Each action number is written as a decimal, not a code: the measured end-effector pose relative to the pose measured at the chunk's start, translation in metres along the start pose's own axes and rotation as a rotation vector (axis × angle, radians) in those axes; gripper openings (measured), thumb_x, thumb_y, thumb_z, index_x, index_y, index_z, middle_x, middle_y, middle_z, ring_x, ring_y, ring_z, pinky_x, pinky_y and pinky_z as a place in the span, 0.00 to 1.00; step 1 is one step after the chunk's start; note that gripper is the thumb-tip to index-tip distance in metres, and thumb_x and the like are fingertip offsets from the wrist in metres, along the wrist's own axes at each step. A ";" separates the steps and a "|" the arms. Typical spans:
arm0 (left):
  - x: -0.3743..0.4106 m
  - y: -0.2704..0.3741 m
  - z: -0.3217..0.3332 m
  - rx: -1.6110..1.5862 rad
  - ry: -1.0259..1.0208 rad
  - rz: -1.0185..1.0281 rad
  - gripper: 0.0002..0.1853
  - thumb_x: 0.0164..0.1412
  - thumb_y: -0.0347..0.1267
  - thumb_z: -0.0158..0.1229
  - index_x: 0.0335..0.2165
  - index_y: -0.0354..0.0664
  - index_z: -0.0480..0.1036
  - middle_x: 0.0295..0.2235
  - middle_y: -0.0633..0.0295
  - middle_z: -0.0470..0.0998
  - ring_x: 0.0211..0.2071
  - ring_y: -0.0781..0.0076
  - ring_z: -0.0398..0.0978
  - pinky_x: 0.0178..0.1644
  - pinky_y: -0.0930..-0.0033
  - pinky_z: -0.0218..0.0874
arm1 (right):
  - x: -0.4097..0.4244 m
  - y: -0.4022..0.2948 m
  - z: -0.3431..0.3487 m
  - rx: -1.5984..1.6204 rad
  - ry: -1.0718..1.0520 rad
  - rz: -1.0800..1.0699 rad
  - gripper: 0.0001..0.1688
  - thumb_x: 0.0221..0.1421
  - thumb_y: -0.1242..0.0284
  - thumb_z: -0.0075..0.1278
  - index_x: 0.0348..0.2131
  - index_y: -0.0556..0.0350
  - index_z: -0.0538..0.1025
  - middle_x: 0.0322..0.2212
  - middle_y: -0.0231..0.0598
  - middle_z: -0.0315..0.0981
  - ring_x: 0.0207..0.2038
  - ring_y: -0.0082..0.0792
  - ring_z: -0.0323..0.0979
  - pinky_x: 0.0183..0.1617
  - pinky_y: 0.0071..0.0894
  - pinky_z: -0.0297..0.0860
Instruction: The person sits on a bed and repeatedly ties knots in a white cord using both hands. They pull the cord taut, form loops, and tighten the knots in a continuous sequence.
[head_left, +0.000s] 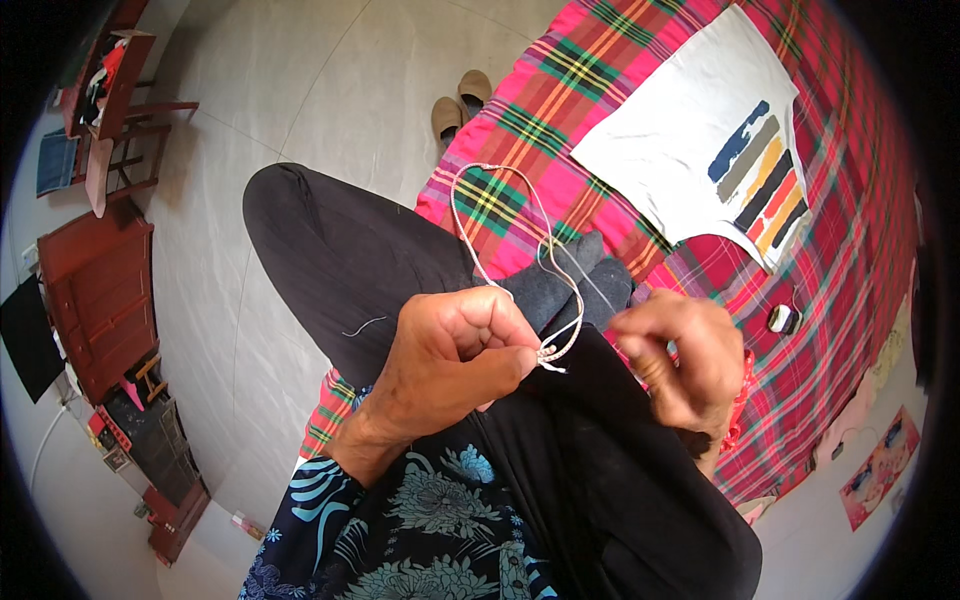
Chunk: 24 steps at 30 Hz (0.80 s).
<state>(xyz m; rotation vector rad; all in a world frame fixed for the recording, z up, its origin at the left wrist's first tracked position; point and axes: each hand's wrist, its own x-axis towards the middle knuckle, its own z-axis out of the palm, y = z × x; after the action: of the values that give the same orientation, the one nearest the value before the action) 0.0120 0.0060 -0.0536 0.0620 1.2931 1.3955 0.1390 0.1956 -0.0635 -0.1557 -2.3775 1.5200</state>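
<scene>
My left hand pinches a thin pale braided cord between thumb and forefinger. At the pinch the cord is bunched, and a short frayed white end sticks out beside the fingertips. From there the cord rises in a large open loop over the plaid cloth and my socked feet. My right hand is to the right of the cord, a little blurred. A thin pale strand runs from its thumb and forefinger up to the cord loop; whether it is thread or a cord end is hard to tell.
My crossed legs in black trousers carry a loose bit of thread. A white top with painted stripes lies on the plaid bedcover. A small black-and-white object lies at right. Brown slippers stand on the tiled floor.
</scene>
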 end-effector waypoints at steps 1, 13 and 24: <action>-0.001 0.001 0.000 0.009 -0.010 0.001 0.01 0.52 0.18 0.55 0.27 0.29 0.70 0.18 0.64 0.70 0.14 0.86 0.62 0.16 0.82 0.49 | -0.003 -0.005 -0.002 0.002 0.047 0.124 0.05 0.49 0.81 0.57 0.28 0.63 0.75 0.22 0.42 0.74 0.19 0.36 0.71 0.23 0.29 0.66; -0.002 0.011 0.003 0.148 -0.061 -0.046 0.02 0.54 0.19 0.57 0.27 0.33 0.73 0.19 0.74 0.70 0.19 0.94 0.61 0.21 0.86 0.49 | 0.014 0.006 -0.002 0.358 -0.208 0.280 0.09 0.47 0.82 0.50 0.34 0.64 0.74 0.18 0.35 0.67 0.18 0.24 0.67 0.22 0.26 0.59; -0.001 0.001 -0.003 0.247 -0.096 -0.047 0.02 0.51 0.18 0.57 0.25 0.33 0.73 0.19 0.73 0.70 0.19 0.93 0.62 0.20 0.85 0.49 | 0.026 0.011 -0.005 0.284 -0.532 0.270 0.07 0.39 0.85 0.52 0.25 0.61 0.77 0.17 0.37 0.70 0.15 0.26 0.63 0.18 0.27 0.55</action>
<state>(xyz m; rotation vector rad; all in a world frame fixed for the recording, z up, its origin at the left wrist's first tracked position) 0.0096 0.0044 -0.0532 0.2616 1.3710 1.1738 0.1153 0.2108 -0.0660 -0.0027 -2.5606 2.2441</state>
